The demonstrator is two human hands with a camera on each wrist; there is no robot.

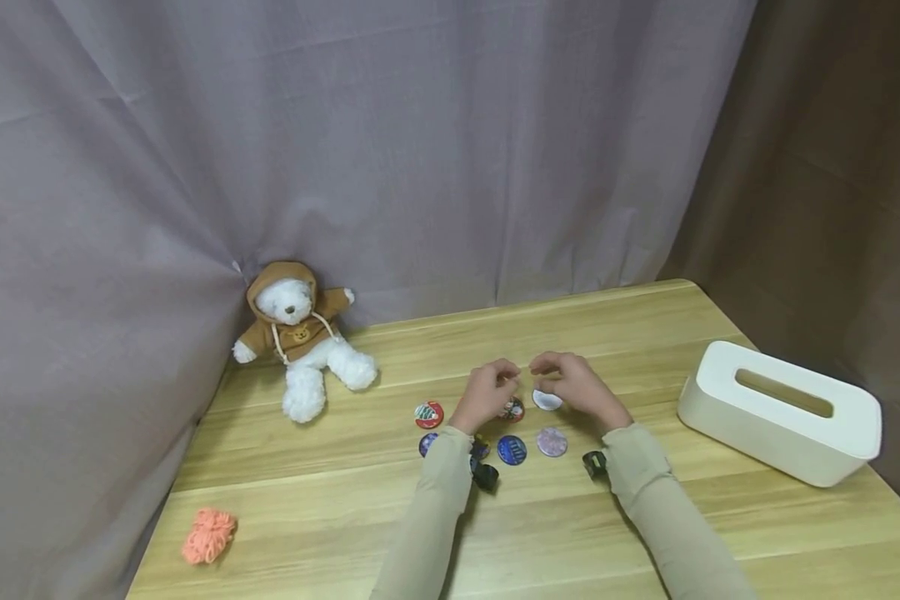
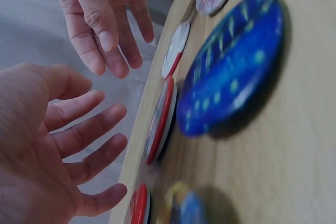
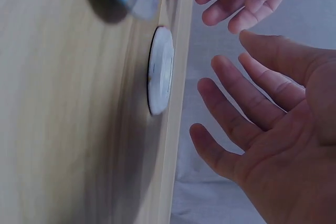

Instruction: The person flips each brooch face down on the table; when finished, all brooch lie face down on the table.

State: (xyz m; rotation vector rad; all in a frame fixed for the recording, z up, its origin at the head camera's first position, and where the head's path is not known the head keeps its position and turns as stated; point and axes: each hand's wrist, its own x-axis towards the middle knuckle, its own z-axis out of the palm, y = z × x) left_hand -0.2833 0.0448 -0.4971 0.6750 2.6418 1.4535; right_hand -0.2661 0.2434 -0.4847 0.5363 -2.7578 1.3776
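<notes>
Several round button badges lie on the wooden table in front of me. My left hand (image 1: 486,392) hovers over the back row, its fingers loosely bent and holding nothing. Facing it, my right hand (image 1: 576,385) is raised close to the white badge (image 1: 547,402), also holding nothing. A narrow gap separates the two hands. Partly below the left hand is a red-rimmed badge (image 1: 513,409). A red badge with a green tree (image 1: 429,414) sits to its left. Nearer me are a blue badge (image 1: 512,450) and a pale lilac one (image 1: 552,442). My left sleeve partly covers others.
A white teddy bear in a brown hoodie (image 1: 300,333) sits at the back left. Coral yarn (image 1: 208,536) lies at the front left. A white tissue box (image 1: 780,417) stands on the right. Grey curtain (image 1: 420,167) hangs behind the table.
</notes>
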